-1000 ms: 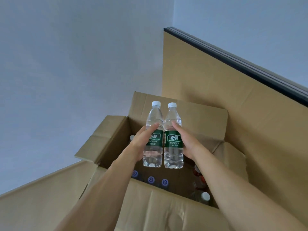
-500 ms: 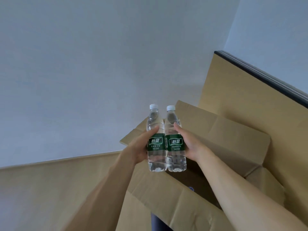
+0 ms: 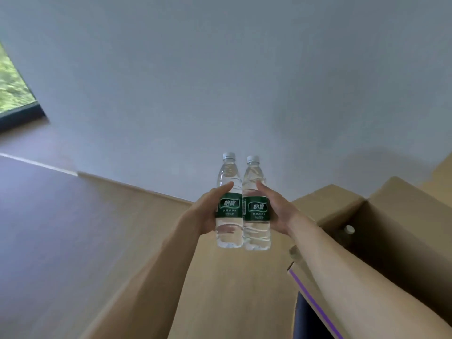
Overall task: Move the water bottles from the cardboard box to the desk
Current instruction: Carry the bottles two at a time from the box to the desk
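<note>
Bottles (image 3: 242,211) now clear of box (image 3: 401,216)

Fingers of both hands hidden behind the two water bottles (image 3: 243,204); only thumbs show. Cardboard box (image 3: 396,216) cut off by right and bottom edges, inside mostly dark, one white cap (image 3: 349,229) visible, bottle body below it unreadable. Window (image 3: 12,86) cropped at left edge, blurred green outside. Small label print too small to read. Worktop (image 3: 220,289) cut by bottom edge.
</note>
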`<state>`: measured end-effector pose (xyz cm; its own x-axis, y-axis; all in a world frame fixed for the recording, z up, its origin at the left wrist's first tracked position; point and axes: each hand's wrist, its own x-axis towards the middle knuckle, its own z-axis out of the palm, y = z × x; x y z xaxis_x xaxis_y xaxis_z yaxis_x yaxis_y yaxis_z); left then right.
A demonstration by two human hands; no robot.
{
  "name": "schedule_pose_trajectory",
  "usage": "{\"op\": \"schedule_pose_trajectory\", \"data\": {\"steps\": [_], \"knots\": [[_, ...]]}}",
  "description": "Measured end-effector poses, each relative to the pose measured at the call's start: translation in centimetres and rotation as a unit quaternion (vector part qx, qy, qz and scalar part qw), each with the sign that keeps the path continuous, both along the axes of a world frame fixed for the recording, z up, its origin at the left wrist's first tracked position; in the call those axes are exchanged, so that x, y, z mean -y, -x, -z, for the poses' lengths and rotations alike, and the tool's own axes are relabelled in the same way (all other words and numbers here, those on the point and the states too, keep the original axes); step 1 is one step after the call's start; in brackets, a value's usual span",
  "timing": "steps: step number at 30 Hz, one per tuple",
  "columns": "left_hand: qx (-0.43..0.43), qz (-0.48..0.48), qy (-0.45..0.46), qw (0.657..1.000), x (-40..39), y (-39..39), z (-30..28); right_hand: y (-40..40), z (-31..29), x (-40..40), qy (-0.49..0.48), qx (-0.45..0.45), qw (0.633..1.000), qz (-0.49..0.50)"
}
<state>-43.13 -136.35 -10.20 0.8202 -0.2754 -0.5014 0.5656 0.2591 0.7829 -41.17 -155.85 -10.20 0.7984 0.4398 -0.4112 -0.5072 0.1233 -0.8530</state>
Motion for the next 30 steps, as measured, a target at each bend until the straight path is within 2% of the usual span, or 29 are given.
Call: {"op": "schedule_pose_trajectory", "data": {"steps": [8, 12, 17, 21, 30], "knots": [[-0.018, -0.126, -0.050, 0.991, -16.5, 6.4, 0.7, 0.6, 0.9, -17.6, 0.015, 0.018, 0.983, -0.183], [0.005, -0.229, -0.051, 0.972, -22.5, 10.4, 0.2, 1.4, 1.0, -25.8, 0.019, 0.032, 0.964, -0.262], [-0.009, -0.328, -0.045, 0.944, -28.6, 14.1, 0.4, 2.4, 1.8, -34.7, 0.001, 0.013, 0.944, -0.331], [-0.047, -0.396, -0.076, 0.914, -32.6, 15.9, 1.5, 2.5, 3.1, -41.2, -0.006, -0.008, 0.921, -0.390], [-0.073, -0.522, -0.072, 0.847, -40.7, 13.6, 1.4, -2.2, 4.2, -54.9, -0.017, -0.035, 0.848, -0.529]]}}
